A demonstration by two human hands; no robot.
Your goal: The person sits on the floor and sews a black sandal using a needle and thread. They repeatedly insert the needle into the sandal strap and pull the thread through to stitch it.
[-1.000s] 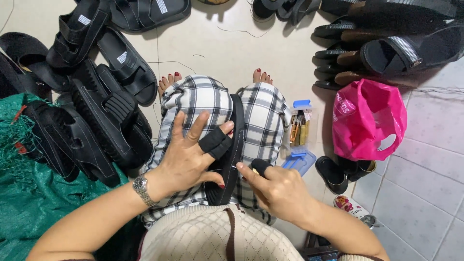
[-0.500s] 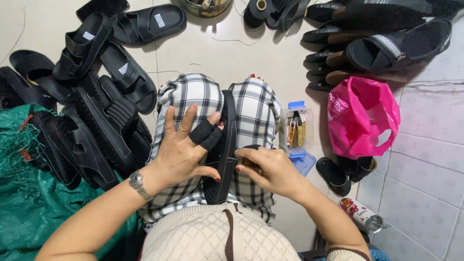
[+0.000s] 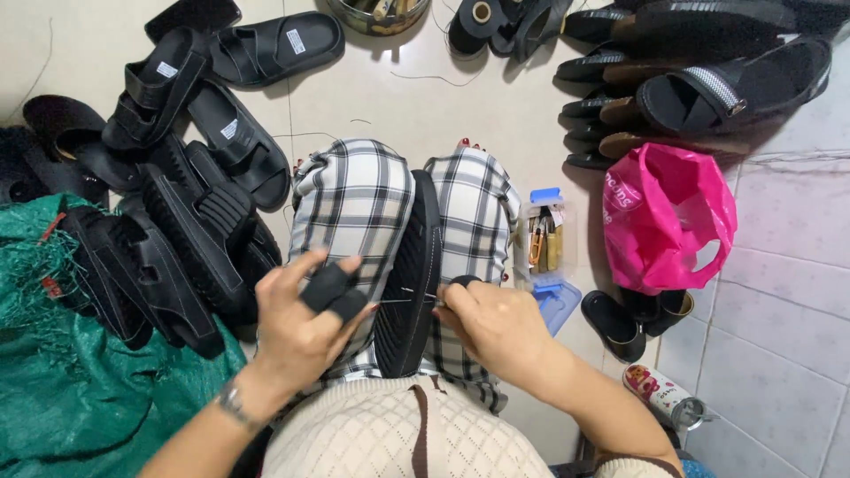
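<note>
**Both hands on a black shoe sole held between the knees**

Head view: fingers of the left hand point(image 3: 305, 323) are spread apart, two of them wrapped in black finger guards point(image 3: 335, 292), fingertips resting against the left face of the shoe sole point(image 3: 409, 274). No full grip there, more a brace. Right hand point(image 3: 496, 323) has its fingers pinched together at the sole's right edge, thumb also capped in black; a thin needle or thread crosses the sole at that spot, too fine to tell which. The sole stands on edge, clamped between the checked trouser legs point(image 3: 354, 204), toe pointing away from the person.

Around: pile of black sandals point(image 3: 177, 221) left, touching a green mesh sack point(image 3: 80, 389). More sandals point(image 3: 708, 80) stacked top right. Pink plastic bag point(image 3: 668, 217) right, small clear box with a blue lid point(image 3: 544, 239) between it and the right knee. Tiled floor point(image 3: 779, 327) underneath.
</note>
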